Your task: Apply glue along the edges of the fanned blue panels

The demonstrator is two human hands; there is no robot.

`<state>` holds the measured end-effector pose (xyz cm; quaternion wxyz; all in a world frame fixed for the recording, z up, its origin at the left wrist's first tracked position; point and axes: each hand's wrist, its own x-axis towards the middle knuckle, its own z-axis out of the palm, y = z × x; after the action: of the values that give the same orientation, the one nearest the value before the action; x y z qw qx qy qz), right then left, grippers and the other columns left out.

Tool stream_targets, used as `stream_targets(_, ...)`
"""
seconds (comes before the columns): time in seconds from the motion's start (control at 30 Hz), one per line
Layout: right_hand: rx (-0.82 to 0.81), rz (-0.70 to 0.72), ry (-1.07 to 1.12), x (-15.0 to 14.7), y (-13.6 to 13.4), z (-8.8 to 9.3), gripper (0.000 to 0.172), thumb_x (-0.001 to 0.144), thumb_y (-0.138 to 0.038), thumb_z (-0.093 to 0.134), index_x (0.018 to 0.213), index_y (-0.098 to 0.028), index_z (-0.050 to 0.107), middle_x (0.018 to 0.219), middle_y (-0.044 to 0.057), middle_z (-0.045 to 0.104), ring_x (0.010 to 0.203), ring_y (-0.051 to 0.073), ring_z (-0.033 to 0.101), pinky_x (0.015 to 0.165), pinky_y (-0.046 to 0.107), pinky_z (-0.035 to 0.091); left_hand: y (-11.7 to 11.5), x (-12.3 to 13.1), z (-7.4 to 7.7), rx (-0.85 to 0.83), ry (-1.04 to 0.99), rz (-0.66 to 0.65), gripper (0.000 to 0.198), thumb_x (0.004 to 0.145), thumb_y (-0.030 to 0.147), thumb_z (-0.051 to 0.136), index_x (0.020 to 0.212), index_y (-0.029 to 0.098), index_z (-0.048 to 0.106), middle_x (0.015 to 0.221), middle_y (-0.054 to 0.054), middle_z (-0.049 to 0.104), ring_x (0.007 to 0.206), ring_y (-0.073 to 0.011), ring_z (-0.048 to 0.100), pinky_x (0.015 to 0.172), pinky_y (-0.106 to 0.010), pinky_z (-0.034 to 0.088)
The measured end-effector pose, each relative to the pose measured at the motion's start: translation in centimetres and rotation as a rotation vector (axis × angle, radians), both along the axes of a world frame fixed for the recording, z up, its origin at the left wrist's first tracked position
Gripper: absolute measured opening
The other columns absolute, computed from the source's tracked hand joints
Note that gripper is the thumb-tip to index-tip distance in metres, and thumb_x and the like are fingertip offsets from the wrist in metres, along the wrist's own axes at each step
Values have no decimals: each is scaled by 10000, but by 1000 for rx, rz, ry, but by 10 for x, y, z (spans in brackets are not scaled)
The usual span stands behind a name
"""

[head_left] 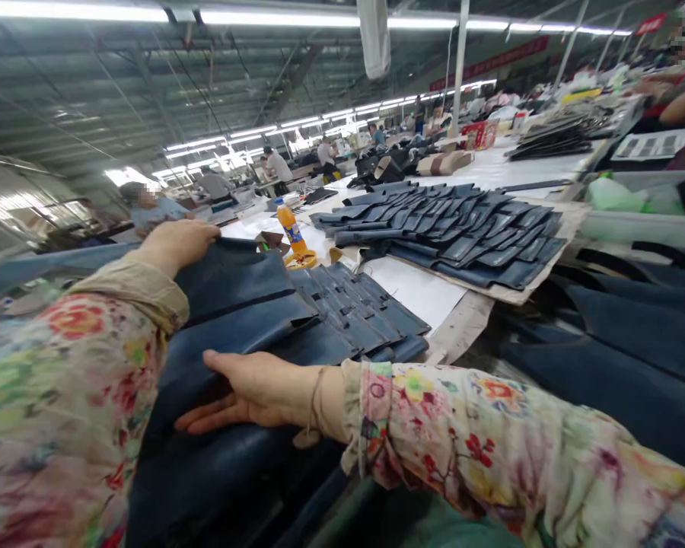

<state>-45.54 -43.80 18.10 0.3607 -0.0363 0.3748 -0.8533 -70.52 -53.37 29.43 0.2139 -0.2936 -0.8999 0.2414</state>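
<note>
My left hand [176, 242] is closed over the far edge of a dark blue leather-like panel [234, 327], its fingertips curled over out of sight. The panel slopes down toward me and has a folded seam across it. Against its lower part lies my right hand [256, 390], thumb apart and fingers stretched out, gripping nothing. Just beyond the panel, smaller blue pieces [354, 308] overlap in rows on the table. Both my sleeves are floral, and a cord circles my right wrist.
A larger stack of blue pieces [462, 228] lies on a board farther back. An orange drink bottle [291, 226] stands by a yellow tape roll [301, 259]. More blue panels [622, 327] with straps are at right. Other people work around the hall.
</note>
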Motion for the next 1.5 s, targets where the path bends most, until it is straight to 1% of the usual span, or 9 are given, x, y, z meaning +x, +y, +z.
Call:
stream_targets(0.23,27,176,52,-21,-13,-31,500,976,-318,152,1270,22,372,744,82,601,600,120,621,679,256,526,-9,-15,-52,-22,-85,56,354,857,158,323,1130,163,550,1038,-53,582,908,-126,499,908,-281,343)
stream_targets(0.43,190,276,224,-3,-15,-19,269,940,-146,281,896,-88,539,612,-9,541,493,63,541,546,159,469,-18,-1,-68,9,-120,32,401,876,189,245,1127,179,557,1054,-76,562,976,-179,472,931,-340,327)
stream_targets(0.6,344,132,519,17,10,-10,220,894,-191,430,1063,-134,560,729,-30,550,591,53,539,582,161,468,-14,22,-83,62,-99,21,521,882,134,93,1325,114,366,1349,-180,359,1197,-297,339,962,-503,278)
stream_targets(0.7,700,21,861,31,49,0,277,881,-263,486,1081,-110,599,883,31,613,790,112,582,756,224,474,5,32,-86,48,-208,-7,499,872,124,172,1339,98,343,1384,-188,316,1226,-305,319,979,-515,268)
stream_targets(0.8,1064,-62,1347,48,93,2,396,858,-370,533,1129,-88,593,1075,107,604,1020,202,552,939,317,406,39,50,-88,-53,-461,-102,428,859,275,377,1246,117,468,1272,-117,476,1125,-211,444,989,-352,325)
stream_targets(0.87,1202,-48,1520,59,116,-5,528,813,-463,574,1197,-101,552,1180,132,555,1097,238,515,970,358,389,62,72,-91,-114,-671,-149,482,824,441,451,1203,148,508,1195,-70,546,1034,-164,510,934,-253,372)
stream_targets(1.0,1425,-54,1646,69,133,-31,513,845,-425,544,1264,-135,482,1227,128,520,1132,244,486,946,375,406,87,123,-99,-192,-957,-76,663,735,607,476,1246,186,463,1158,-79,567,958,-207,559,864,-306,428)
stream_targets(1.27,1550,-125,1757,60,116,-43,318,877,-285,486,1170,-161,504,1051,88,579,970,199,544,780,324,447,74,147,-95,-291,-783,79,502,764,239,345,1244,180,482,1018,-106,639,822,-216,621,760,-330,476)
stream_targets(1.5,1558,-137,1730,60,112,-45,294,901,-327,443,1124,-158,533,1030,70,597,933,202,564,728,330,462,65,153,-99,-237,-935,178,552,816,248,357,1357,138,372,954,-99,648,505,-108,566,493,-205,452)
